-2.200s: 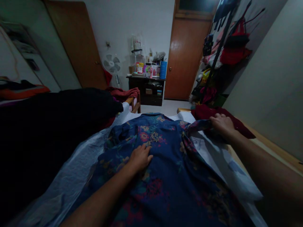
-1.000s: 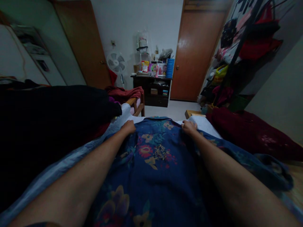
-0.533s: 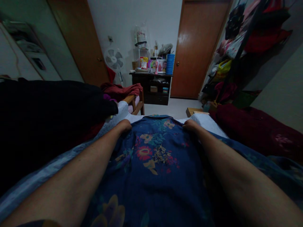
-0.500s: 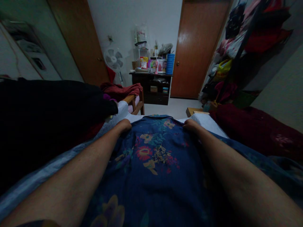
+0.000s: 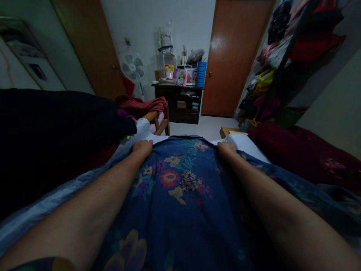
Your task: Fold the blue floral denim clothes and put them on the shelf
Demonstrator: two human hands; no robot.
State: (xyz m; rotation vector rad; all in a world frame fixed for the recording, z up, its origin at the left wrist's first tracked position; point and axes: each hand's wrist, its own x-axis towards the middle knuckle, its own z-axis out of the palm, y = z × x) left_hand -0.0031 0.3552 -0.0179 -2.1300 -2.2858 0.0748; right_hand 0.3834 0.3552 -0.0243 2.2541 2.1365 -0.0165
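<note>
A dark blue garment [image 5: 180, 210] with a floral print lies spread in front of me, its collar end pointing away. My left hand [image 5: 143, 148] is closed on the garment's edge left of the collar. On the other side of the collar, my right hand [image 5: 226, 149] grips the edge in the same way. The cloth between the two hands is fairly flat, with light creases. Under it, a white cover [image 5: 251, 148] shows past the far edge.
Black cloth [image 5: 56, 128] is heaped at the left, dark red cloth [image 5: 307, 154] at the right. A wooden frame [image 5: 166, 120] with red cloth stands beyond. Farther back are a fan [image 5: 133, 67], a dark cabinet [image 5: 184, 117] and a door [image 5: 225, 60].
My left hand has shifted slightly left, and the garment looks more spread between the hands. The view has moved a little. Both hands keep their hold.
</note>
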